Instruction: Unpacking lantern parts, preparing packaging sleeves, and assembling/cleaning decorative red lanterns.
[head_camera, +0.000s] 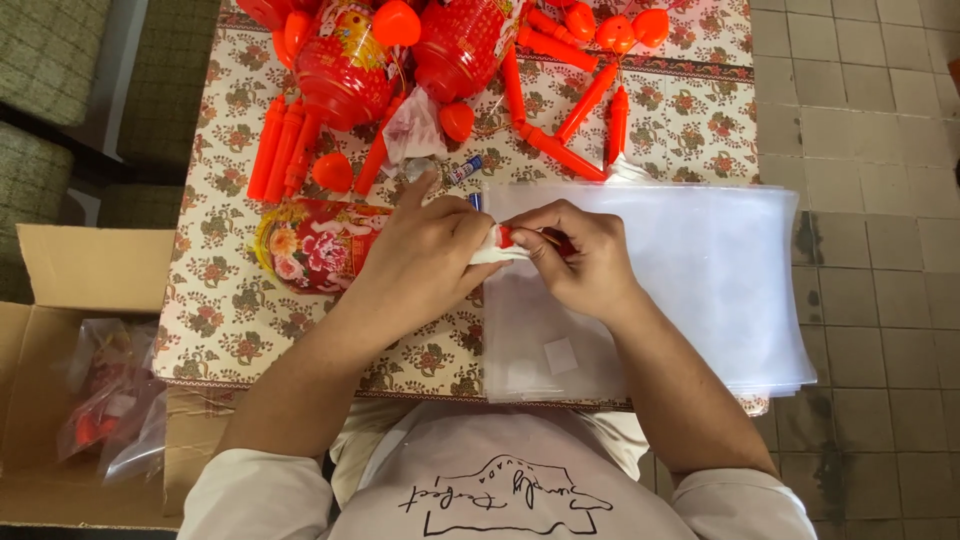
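Note:
Over a flowered tablecloth (230, 300), my left hand (425, 255) and my right hand (580, 255) meet and together pinch a small white and red piece (510, 243). Both hands are closed on it, fingertips touching. They hover at the left edge of a stack of clear plastic bags (700, 290). A collapsed red lantern with flower print (310, 245) lies just left of my left hand, partly hidden by it.
Red plastic lantern bodies (345, 70), several orange-red handles (280, 150) and caps (332, 172) crowd the far table. A small tube (465, 170) lies near them. An open cardboard box (60, 400) with bagged items stands at the left. Tiled floor (870, 120) lies to the right.

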